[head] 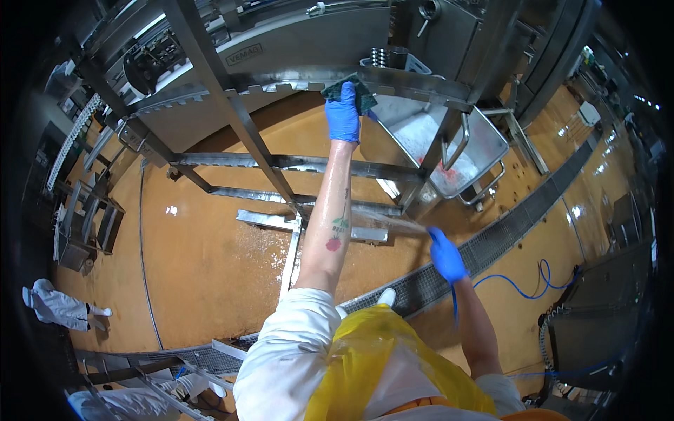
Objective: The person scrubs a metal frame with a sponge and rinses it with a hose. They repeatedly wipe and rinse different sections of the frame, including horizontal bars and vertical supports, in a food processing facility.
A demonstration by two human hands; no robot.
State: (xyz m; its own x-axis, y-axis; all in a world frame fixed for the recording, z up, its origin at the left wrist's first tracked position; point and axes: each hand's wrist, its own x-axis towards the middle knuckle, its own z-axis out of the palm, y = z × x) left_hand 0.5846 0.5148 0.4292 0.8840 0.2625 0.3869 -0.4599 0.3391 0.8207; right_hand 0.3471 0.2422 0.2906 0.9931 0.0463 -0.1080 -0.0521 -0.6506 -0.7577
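My left hand (343,116), in a blue glove, presses a dark green scouring pad (363,96) against the notched upper rail of a stainless steel rack (295,79). The thumb lies over the pad. My right hand (446,257), also gloved in blue, is closed around the end of a blue hose (455,305). A spray of water (392,221) leaves it toward the left and crosses the rack's lower rails. The nozzle itself is mostly hidden by the fingers.
Behind the rack stands a steel tub cart (468,152) holding whitish, foamy contents. A drain grate (505,237) crosses the wet orange floor. Blue hose (518,287) loops at right. One person in white (58,305) is at far left, another (126,404) at lower left.
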